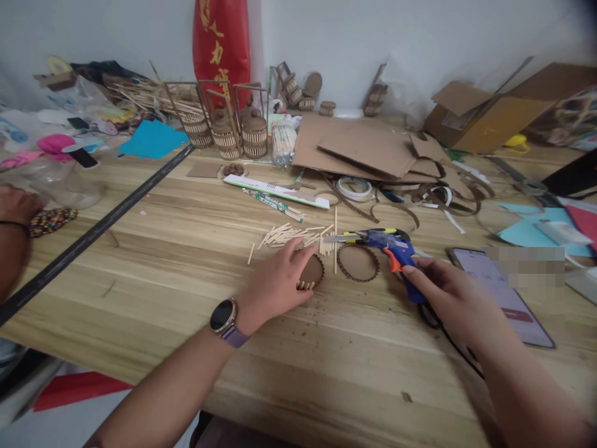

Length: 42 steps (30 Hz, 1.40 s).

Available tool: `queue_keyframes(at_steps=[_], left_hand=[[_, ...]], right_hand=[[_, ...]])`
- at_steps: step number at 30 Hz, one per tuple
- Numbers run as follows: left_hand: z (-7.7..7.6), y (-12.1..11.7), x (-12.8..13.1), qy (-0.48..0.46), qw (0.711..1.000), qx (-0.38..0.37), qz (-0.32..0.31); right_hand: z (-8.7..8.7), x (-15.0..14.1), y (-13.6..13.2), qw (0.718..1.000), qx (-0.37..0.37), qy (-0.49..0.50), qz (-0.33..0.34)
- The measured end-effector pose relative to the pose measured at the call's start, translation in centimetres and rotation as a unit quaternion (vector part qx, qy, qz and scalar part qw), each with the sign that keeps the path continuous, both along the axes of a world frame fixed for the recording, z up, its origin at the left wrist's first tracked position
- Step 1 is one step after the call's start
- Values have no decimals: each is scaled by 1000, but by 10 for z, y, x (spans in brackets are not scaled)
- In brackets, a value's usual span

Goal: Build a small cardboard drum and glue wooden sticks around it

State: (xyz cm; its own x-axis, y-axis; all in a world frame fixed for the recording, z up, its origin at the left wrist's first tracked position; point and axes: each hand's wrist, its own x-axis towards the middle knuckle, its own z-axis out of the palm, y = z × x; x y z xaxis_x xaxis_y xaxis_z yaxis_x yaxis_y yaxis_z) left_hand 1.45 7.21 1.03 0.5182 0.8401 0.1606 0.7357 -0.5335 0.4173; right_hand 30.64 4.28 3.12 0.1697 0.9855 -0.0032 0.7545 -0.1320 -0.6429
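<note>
My left hand (277, 277), with a watch on its wrist, curls its thumb and fingers around the left side of a round cardboard base (313, 271) with a corrugated rim. A few short stick pieces stand along that base's near edge; the fingers hide part of it. My right hand (443, 289) grips a blue hot glue gun (389, 244) with an orange trigger, its nozzle pointing left above the table. A second round cardboard base (358, 264) lies under and beside the gun. Short wooden sticks (284, 234) lie loose behind my left hand, and a yellow-and-black cutter (355, 234) is partly behind the gun.
A phone (506, 298) lies right, near the gun's black cord (459, 354). Cardboard sheets (354, 146), paper strips (438, 193) and small stick baskets (254, 134) stand farther back. Another person's hand (18, 208) rests at the left, beyond a black strip (107, 218).
</note>
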Motion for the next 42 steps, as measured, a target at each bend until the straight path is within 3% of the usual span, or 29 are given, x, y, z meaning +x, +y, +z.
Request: queue_keyframes(at_steps=[5,17,21,26,31,42], left_hand=[[-4,2,-2,-17,1000,3,6],[-6,4,-2,-47,999,4,24],[-6,4,-2,-46,999,-3,24],[-7,4,-2,-40,999,-1,30],[-9,5,-2,-38,999,3,28],[-8,6,-2,-37,999,-2,24]], right_hand=[[6,-13,-3,996,-2,91,1],[-9,-25,-7,973,76,213,38],[-10,-32,-11,980,6,189,61],[-16,-39,-15,959,-85,256,92],[-21,-39,-14,965,-80,175,177],[-25,-47,-16,970,23,26,239]])
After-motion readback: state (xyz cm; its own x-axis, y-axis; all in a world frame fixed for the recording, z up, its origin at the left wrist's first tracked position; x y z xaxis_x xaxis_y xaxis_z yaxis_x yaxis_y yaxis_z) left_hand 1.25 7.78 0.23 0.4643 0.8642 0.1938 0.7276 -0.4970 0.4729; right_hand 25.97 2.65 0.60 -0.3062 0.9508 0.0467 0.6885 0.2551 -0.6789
